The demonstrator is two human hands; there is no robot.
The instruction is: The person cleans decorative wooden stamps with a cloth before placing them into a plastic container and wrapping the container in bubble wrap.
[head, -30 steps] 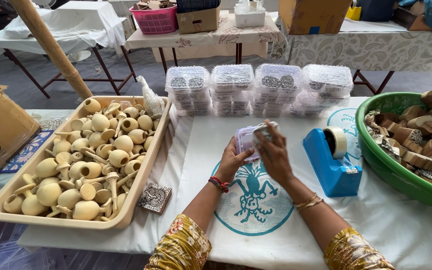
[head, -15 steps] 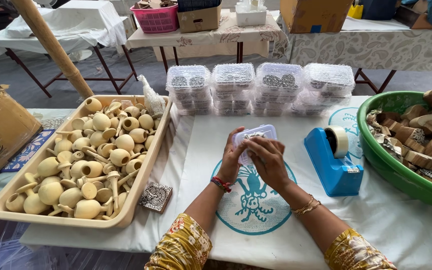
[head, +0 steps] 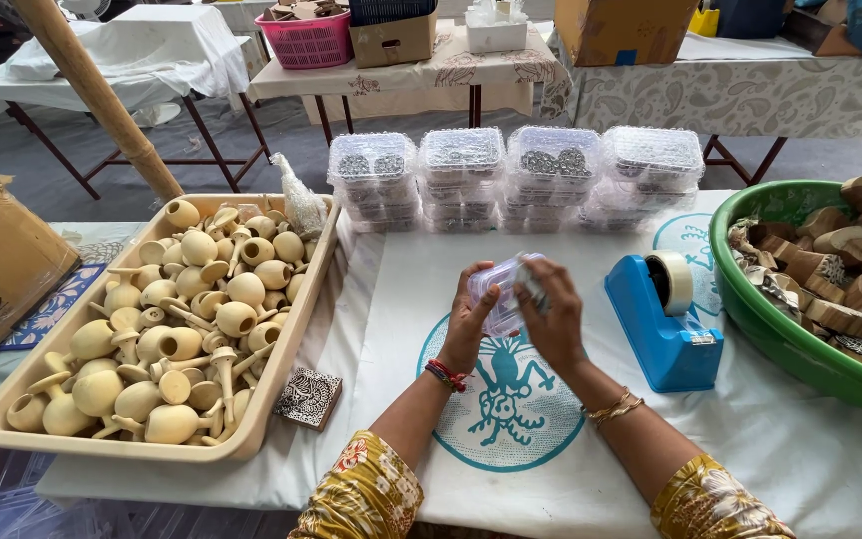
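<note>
White printed tablecloth (head: 650, 439) under both hands (head: 466, 324) (head: 556, 319) grasping 1 clear box (head: 499, 291), cloth-draped tables (head: 750, 95) behind.

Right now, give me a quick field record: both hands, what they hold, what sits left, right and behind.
left hand: grips the small clear plastic box from the left
right hand: on the box's right side, fingers over its top
box state: lifted off the white printed tablecloth, tilted
left of hands: beige tray of pale wooden knobs; small carved wooden block
right of hands: blue tape dispenser; green tub of wooden blocks
behind: stacked clear boxes
</note>
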